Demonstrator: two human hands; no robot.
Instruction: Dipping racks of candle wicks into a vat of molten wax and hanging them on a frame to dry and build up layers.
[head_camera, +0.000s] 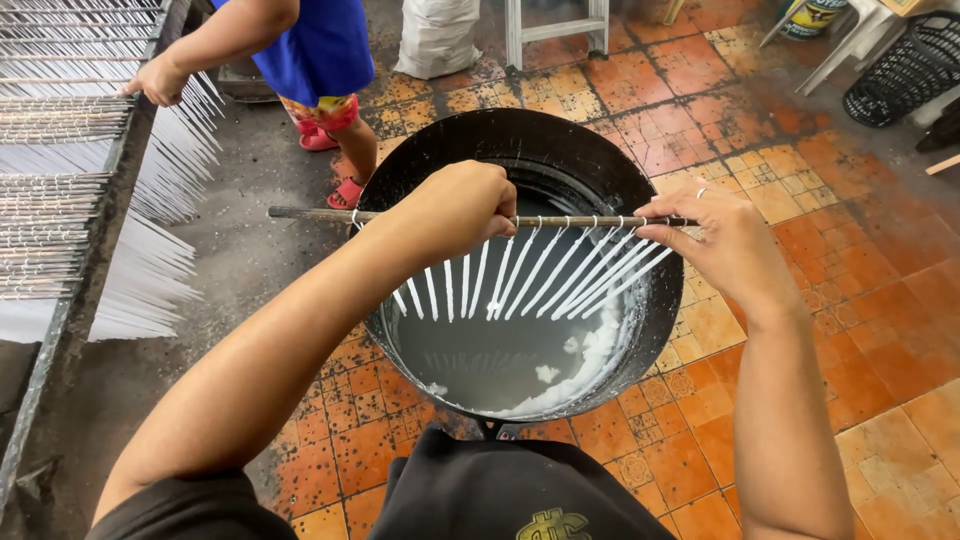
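Both hands — left hand (455, 210), right hand (725, 240) — clench fingers around the candle rod (560, 221) above the pot (450, 150).

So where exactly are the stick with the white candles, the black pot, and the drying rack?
stick (580, 221), head view, bare stretch between the two hands.
black pot (470, 135), head view, far rim.
drying rack (118, 190), head view, dark metal side rail.
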